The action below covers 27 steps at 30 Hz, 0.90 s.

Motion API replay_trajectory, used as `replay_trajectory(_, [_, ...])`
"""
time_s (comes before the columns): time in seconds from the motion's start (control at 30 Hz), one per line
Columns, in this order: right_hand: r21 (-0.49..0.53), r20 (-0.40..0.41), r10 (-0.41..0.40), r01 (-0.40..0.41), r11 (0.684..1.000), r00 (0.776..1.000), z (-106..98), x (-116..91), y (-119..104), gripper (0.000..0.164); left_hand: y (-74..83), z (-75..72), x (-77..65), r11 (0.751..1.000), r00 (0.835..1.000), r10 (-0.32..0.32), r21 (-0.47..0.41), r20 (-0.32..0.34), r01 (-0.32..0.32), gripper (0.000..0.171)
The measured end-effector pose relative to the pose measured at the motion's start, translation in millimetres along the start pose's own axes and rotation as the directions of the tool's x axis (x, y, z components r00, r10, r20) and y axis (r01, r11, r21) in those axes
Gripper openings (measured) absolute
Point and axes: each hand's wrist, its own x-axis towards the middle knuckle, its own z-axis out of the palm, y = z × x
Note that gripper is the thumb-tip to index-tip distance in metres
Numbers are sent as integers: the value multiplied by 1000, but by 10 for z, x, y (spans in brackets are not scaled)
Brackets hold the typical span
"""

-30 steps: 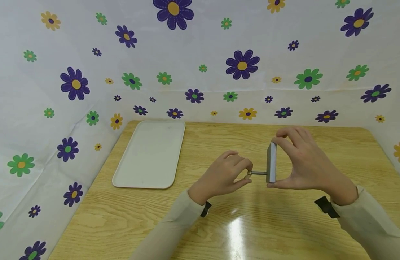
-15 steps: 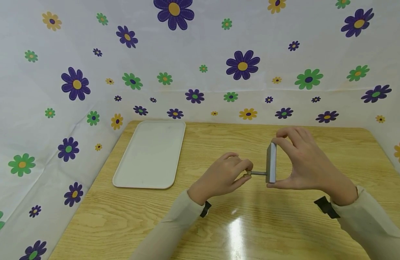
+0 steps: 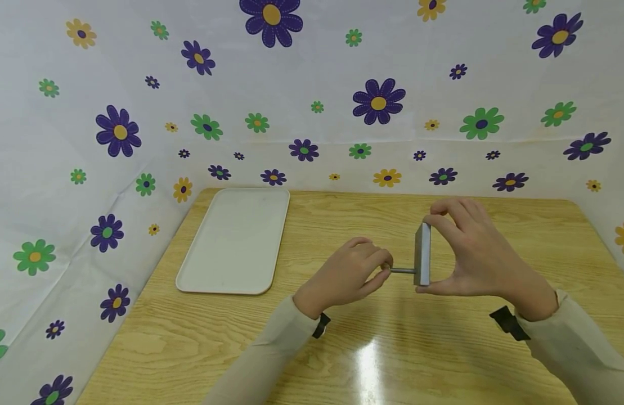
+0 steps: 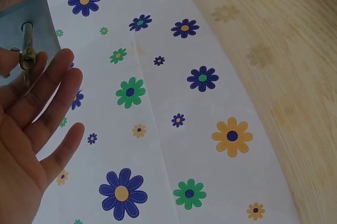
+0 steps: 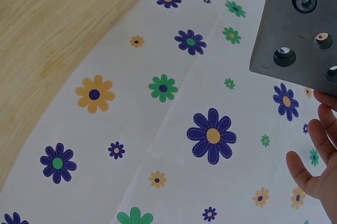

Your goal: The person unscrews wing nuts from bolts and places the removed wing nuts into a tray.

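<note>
My right hand (image 3: pixel 476 253) holds a grey metal block (image 3: pixel 422 253) upright by its top and bottom edges, with the thumb below. A bolt (image 3: pixel 404 270) sticks out of the block's left face. At its free end my left hand (image 3: pixel 344 275) pinches a brass wing nut (image 4: pixel 28 59) between thumb and index finger, the other fingers spread loosely. In the head view the fingers mostly hide the nut. The right wrist view shows the block's other face, where a hex-socket bolt head (image 5: pixel 304 1) sits in one of several holes.
A white tray (image 3: pixel 236 242) lies at the back left of the wooden table (image 3: pixel 155 343). Behind and to the left hangs a white cloth (image 3: pixel 322 67) printed with flowers. Both hands are raised over the table's middle and right.
The left thumb and index finger have closed and turned on the wing nut, which showed more between them before. The block and right hand have stayed nearly still.
</note>
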Motion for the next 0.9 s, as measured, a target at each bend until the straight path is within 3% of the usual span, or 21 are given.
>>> replay_trajectory(0.43, [7,7,12,-12,1000,1000,-5,-7,-2,94,3,-15,12,996,1000,-4,-86,-10,3,19])
replay_trajectory(0.7, [8,0,14,-14,1000,1000,-16,-6,-2,94,11,-15,17,992,1000,-5,-125,-28,1,5])
replay_trajectory(0.9, [13,1,6,-6,1000,1000,-18,-9,7,92,-9,4,19,988,1000,-2,-152,-14,0,23])
